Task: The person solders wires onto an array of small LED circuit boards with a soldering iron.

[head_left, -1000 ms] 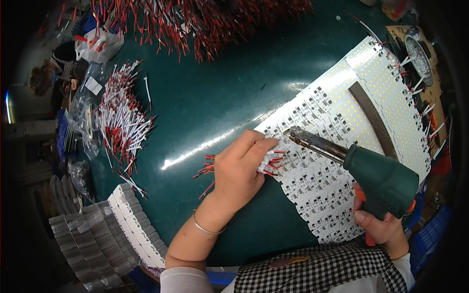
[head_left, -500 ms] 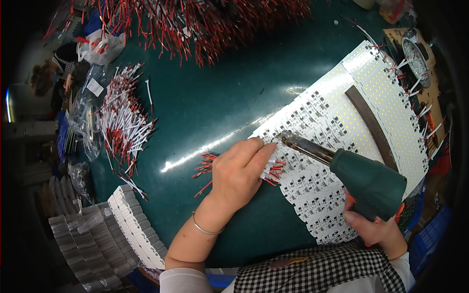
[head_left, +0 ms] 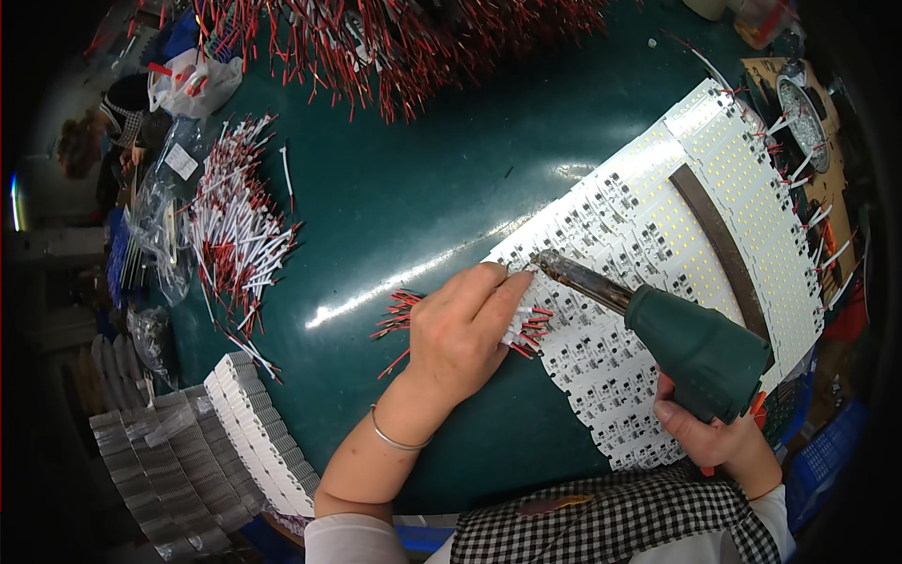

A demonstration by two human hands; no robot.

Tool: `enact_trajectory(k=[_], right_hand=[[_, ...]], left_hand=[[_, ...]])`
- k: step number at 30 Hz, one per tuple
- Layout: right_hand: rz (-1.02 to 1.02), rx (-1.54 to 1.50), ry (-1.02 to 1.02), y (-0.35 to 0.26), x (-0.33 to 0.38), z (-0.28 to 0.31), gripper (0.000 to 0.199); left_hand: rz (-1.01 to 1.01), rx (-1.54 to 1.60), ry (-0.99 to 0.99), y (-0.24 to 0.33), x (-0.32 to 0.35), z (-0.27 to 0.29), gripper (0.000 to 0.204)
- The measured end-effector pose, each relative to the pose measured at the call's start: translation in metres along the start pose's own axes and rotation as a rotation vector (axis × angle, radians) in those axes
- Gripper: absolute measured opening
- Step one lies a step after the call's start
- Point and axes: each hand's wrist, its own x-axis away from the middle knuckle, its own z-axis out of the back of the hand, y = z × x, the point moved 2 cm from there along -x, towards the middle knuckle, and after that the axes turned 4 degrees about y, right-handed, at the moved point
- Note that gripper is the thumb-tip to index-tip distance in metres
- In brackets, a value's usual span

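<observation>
My right hand [head_left: 716, 439] grips a dark green soldering gun [head_left: 697, 349] by its handle, low at the right. Its metal tip [head_left: 547, 263] touches the left edge of a fanned row of white LED circuit boards [head_left: 648, 244]. My left hand [head_left: 463, 329] rests on the green table [head_left: 404, 197] just left of the boards. It holds a small bundle of red and white wires [head_left: 522, 326], with fingertips pinched close to the soldering tip. More wire ends stick out from under the palm on its left side.
A heap of red and white wires [head_left: 235, 235] lies at the left. A thick pile of red wires [head_left: 404, 38] runs along the far edge. Stacked white boards [head_left: 258, 432] and grey stacks [head_left: 160, 479] sit at the lower left. A dark curved strip [head_left: 719, 254] lies across the boards.
The soldering gun has moved left along the boards, and its tip now sits at their left edge beside my left fingertips. My left hand has stayed over the wire bundle.
</observation>
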Motion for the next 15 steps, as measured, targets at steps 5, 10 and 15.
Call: enact_trajectory(k=[5, 10, 15], right_hand=[[-0.092, -0.041, -0.015, -0.003, 0.007, 0.005, 0.037], [-0.187, -0.272, 0.146, 0.001, 0.013, 0.008, 0.052], [-0.08, -0.182, -0.001, 0.006, 0.008, 0.008, 0.054]], left_hand=[[0.004, -0.005, -0.009, -0.001, 0.0, 0.006, 0.039], [-0.002, 0.003, 0.017, -0.003, 0.0, 0.011, 0.042], [0.0, 0.012, 0.014, -0.002, 0.001, 0.009, 0.041]])
